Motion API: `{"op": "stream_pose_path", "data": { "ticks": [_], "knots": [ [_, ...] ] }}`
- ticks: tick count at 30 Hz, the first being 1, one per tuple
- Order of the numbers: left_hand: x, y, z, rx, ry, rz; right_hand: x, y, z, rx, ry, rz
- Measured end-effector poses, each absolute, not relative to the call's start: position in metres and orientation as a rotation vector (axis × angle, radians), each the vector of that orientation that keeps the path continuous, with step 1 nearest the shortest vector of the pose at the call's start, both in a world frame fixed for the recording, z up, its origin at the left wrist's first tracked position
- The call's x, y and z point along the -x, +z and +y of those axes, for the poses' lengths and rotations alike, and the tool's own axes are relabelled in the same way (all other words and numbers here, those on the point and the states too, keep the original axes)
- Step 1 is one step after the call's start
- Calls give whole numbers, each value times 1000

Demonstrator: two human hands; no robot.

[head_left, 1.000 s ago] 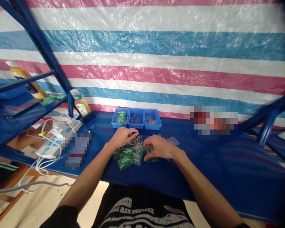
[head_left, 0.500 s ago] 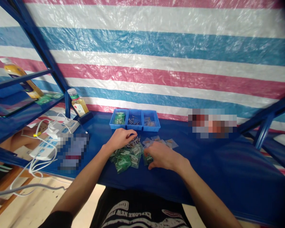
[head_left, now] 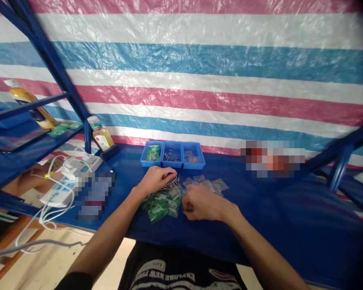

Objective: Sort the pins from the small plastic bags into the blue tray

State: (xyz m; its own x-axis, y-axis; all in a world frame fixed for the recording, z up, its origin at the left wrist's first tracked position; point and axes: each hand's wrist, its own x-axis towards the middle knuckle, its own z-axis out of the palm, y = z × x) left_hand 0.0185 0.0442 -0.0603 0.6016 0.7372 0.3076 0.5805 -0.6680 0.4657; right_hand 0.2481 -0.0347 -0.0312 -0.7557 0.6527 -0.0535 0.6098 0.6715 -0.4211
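Note:
My left hand (head_left: 157, 180) reaches over a pile of small metal pins or screws (head_left: 171, 183), its thumb and fingers bent together; whatever is between the fingertips is hidden. Just below it lies a heap of small green plastic bags (head_left: 161, 205) with metal pieces inside. To the right of that heap, my right hand (head_left: 205, 202) is closed low over the table, a bit of green bag showing between thumb and fingers. Beyond its knuckles are several clear bags (head_left: 216, 185) holding brownish pieces.
Three joined blue bins (head_left: 172, 164) hold green bags, metal pins and clear bags behind my hands. At left are a power strip (head_left: 56, 192) with white cables, a blurred phone-shaped item (head_left: 97, 195) and a drink bottle (head_left: 101, 135). Blue frame posts (head_left: 340, 171) flank the table (head_left: 278, 225).
My right hand has closed its thumb and fingers, which were apart over a green bag. My left hand stays over the metal pile. The whole view has shifted slightly.

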Motion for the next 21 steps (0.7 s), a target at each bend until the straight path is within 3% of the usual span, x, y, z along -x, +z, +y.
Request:
{"op": "stream_pose_path", "data": {
  "ticks": [10,21],
  "knots": [
    [-27,-49,34,-2254,822,625,-263,-26,-25,947,1001,-2203],
    [-36,-55,33,-2200,904,725,-253,-58,-6,1026,773,-1804]
  ]
}}
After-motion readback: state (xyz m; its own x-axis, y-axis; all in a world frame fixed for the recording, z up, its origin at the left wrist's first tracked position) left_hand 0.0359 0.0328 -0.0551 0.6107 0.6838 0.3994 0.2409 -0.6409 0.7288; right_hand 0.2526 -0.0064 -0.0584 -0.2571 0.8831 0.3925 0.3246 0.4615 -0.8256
